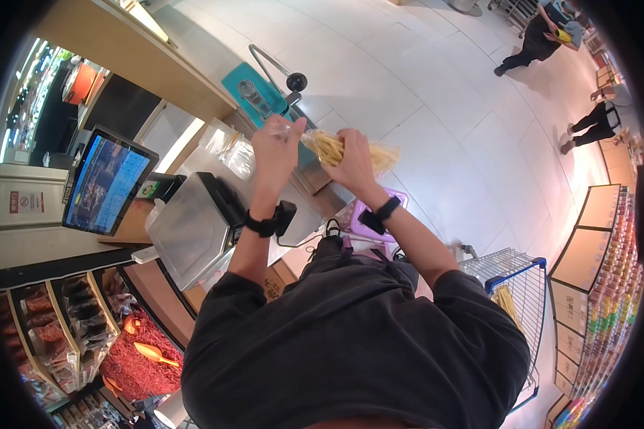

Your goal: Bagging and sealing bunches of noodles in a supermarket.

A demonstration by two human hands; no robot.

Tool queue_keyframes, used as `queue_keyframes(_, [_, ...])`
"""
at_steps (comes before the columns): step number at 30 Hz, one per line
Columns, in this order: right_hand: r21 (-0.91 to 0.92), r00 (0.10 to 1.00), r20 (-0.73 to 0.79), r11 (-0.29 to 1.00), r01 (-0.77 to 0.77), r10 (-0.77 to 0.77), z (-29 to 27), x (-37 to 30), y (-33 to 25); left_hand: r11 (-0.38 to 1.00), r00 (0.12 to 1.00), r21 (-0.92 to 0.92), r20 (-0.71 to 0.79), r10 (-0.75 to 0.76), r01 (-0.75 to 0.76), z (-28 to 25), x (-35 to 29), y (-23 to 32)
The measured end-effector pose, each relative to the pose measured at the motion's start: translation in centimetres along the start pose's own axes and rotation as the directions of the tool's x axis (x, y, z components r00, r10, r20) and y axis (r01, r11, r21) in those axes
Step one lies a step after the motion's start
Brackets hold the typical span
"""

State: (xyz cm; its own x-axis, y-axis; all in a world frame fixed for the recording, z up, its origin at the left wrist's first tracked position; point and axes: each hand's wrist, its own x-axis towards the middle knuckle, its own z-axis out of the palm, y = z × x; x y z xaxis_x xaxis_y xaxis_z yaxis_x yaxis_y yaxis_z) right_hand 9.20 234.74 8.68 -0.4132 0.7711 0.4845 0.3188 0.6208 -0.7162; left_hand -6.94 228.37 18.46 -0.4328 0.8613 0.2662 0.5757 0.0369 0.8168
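Note:
A clear plastic bag of pale yellow sticks (325, 149) is held up in front of me between both hands. My left hand (273, 146) is closed on the gathered clear end of the bag, its thumb pointing up. Around the filled part, my right hand (352, 159) is wrapped with its fingers over the sticks. Just beyond my left hand stands a teal device (240, 80) with a curved metal lever and a black knob (296, 82).
Left of my arms are a scale with a metal plate (193, 232), a monitor (109, 181) and clear plastic bags (229, 150). A purple crate (379, 213) sits below my right wrist. A wire cart (519, 275) stands at right. Two people (537, 39) are farther off.

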Motion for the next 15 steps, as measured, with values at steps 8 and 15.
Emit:
queue_keyframes(8, [-0.048, 0.996, 0.004, 0.994, 0.095, -0.094, 4.3, 4.3, 5.0, 0.943, 0.947, -0.260, -0.187, -0.260, 0.207, 3.4, 3.3, -2.8])
queue_keyframes(15, [0.000, 0.997, 0.062, 0.999, 0.053, -0.053, 7.2, 4.7, 7.3, 0.963, 0.938, 0.269, -0.336, 0.088, 0.006, 4.6, 4.7, -6.1])
